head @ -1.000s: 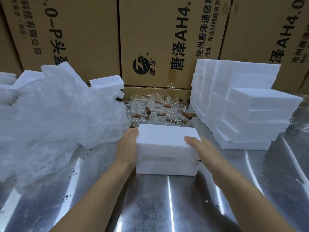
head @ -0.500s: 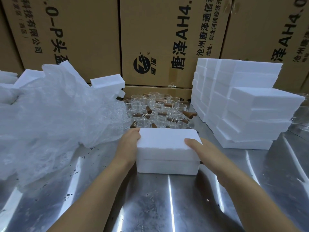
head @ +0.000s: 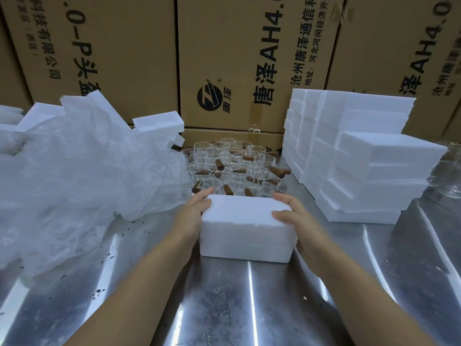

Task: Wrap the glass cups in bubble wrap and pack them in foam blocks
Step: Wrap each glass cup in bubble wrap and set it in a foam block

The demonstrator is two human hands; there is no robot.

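Speckled steel table point(head: 249, 308), cartons point(head: 237, 58) behind — hands point(head: 193, 213) clasp a foam block point(head: 244, 221)

Hiding the nearest glass cups point(head: 232, 161) behind the foam block point(head: 245, 228), at twelve o'clock. Concealing the palms of the left hand point(head: 192, 213) and right hand point(head: 301, 221) against the block's ends. Losing the bubble wrap point(head: 74, 176) past the edge at nine o'clock, burying foam pieces point(head: 157, 122) under it. Cropping the cardboard boxes point(head: 249, 46) at twelve o'clock and a glass vessel point(head: 449, 171) at three o'clock.

Matt white foam block point(head: 245, 227) on glossy metal table point(head: 249, 308).
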